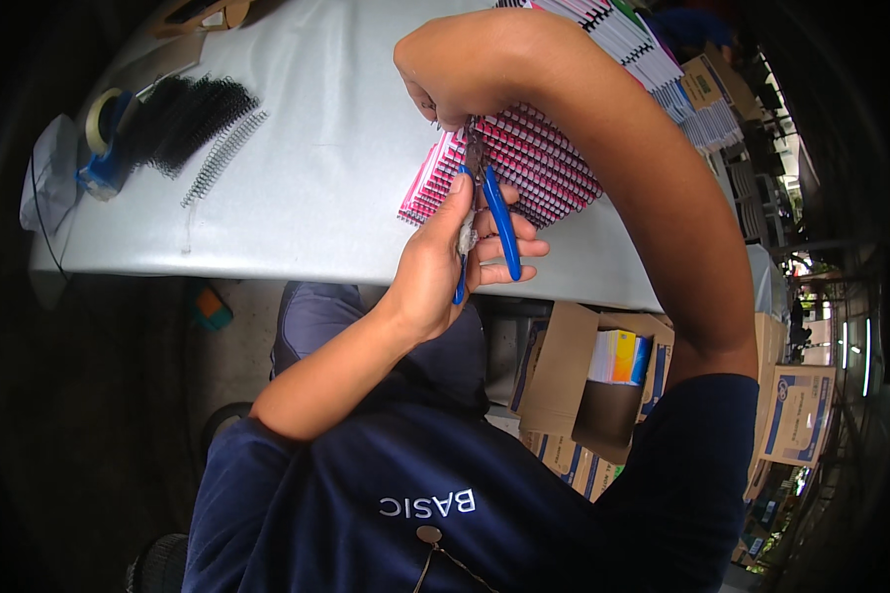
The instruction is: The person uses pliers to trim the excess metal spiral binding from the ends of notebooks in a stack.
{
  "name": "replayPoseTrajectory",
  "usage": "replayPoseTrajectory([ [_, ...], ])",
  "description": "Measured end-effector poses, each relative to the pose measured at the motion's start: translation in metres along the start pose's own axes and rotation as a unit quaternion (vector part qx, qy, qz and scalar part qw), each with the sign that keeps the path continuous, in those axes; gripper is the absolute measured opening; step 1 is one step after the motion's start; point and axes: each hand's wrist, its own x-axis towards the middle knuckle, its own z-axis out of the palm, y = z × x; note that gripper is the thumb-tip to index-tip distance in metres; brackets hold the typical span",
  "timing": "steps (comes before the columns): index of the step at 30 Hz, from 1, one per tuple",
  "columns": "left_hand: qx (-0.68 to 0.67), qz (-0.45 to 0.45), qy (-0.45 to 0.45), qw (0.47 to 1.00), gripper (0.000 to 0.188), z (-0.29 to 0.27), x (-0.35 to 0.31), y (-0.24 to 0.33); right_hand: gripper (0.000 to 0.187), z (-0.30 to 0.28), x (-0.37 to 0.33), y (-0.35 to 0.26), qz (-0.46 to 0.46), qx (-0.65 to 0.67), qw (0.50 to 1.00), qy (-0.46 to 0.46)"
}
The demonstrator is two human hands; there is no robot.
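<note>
Blue-handled pliers [505,229] lie across my left hand [433,262], the thumb against one handle and the fingers spread by the other. The handles stand apart, and the dark jaws point away from me, up to my right hand [450,81]. That hand bends in from the far side, its fingers curled down by the jaws; what it grips, if anything, is hidden. Beneath both hands is a stack of coil-bound notebooks [546,170] with pink and white edges and dark spiral bindings, partly covered by my right forearm.
Black wire coils [190,124] lie on the grey-covered table [307,208] at left, beside a blue tape dispenser [109,163]. More bound books [643,54] lie at the far right. An open cardboard box [556,371] with booklets stands below the table's near edge.
</note>
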Motion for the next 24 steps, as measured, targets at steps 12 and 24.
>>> replayPoseTrajectory([
  [12,0.016,-0.022,0.010,1.000,0.058,0.002,-0.006,-0.002,0.016,-0.007,0.000,-0.017,0.036,0.009,0.995,-0.093],
  [24,0.007,-0.023,-0.050,0.998,0.054,-0.023,-0.002,0.001,0.020,-0.009,-0.001,-0.016,0.038,0.012,0.997,-0.064],
])
